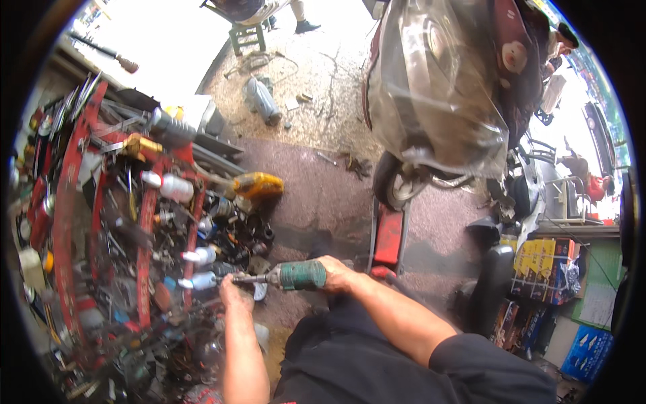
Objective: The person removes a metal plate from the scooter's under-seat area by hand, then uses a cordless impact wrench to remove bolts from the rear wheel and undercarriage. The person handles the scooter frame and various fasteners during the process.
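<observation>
One green power drill is clamped in my right hand in front of me, with my left hand at its shaft, pinching or merely touching I cannot tell. The shaft looks already fitted, though what work remains doesn't show. Leftward, a red rack carries white bottles, their contents hidden

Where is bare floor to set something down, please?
Reddish floor is bare between the yellow object and the front wheel, and right of the red stand. Around the red rack at left, bottles and parts crowd together.
</observation>
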Demonstrator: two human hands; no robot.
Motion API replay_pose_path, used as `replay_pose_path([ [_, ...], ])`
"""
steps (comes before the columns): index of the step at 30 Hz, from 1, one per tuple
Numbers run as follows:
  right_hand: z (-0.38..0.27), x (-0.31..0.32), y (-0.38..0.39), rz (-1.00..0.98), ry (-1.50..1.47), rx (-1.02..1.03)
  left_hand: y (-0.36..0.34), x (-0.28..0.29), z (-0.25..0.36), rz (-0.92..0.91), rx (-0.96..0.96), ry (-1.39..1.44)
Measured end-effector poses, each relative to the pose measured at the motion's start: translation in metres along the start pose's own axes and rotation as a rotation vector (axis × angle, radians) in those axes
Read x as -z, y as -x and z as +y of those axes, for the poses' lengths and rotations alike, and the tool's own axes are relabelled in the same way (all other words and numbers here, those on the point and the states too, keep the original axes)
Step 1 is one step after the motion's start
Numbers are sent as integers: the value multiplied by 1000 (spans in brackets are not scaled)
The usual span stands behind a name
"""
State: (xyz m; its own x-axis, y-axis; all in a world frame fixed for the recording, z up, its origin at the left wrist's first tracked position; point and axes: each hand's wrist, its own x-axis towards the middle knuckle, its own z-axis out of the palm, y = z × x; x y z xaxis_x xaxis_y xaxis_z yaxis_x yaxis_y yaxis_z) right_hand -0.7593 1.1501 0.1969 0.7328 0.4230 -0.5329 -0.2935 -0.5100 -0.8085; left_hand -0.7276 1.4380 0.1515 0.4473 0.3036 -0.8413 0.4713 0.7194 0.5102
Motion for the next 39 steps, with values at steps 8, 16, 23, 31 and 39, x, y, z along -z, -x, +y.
replay_pose_path([
  [8,-23,139,-54,193,133,-67,-41,-180,17,51,146,-110],
  [16,-51,296,-96,383,60,-182,-93,-404,12,-179,200,-311],
  [23,-43,437,-178,439,-178,-324,-159,-601,14,-352,298,-521],
  [31,-62,570,-237,745,99,-176,-174,-806,55,-504,258,-746],
  [39,-35,696,-304,1027,11,-48,-222,-1010,30,-657,235,-882],
])
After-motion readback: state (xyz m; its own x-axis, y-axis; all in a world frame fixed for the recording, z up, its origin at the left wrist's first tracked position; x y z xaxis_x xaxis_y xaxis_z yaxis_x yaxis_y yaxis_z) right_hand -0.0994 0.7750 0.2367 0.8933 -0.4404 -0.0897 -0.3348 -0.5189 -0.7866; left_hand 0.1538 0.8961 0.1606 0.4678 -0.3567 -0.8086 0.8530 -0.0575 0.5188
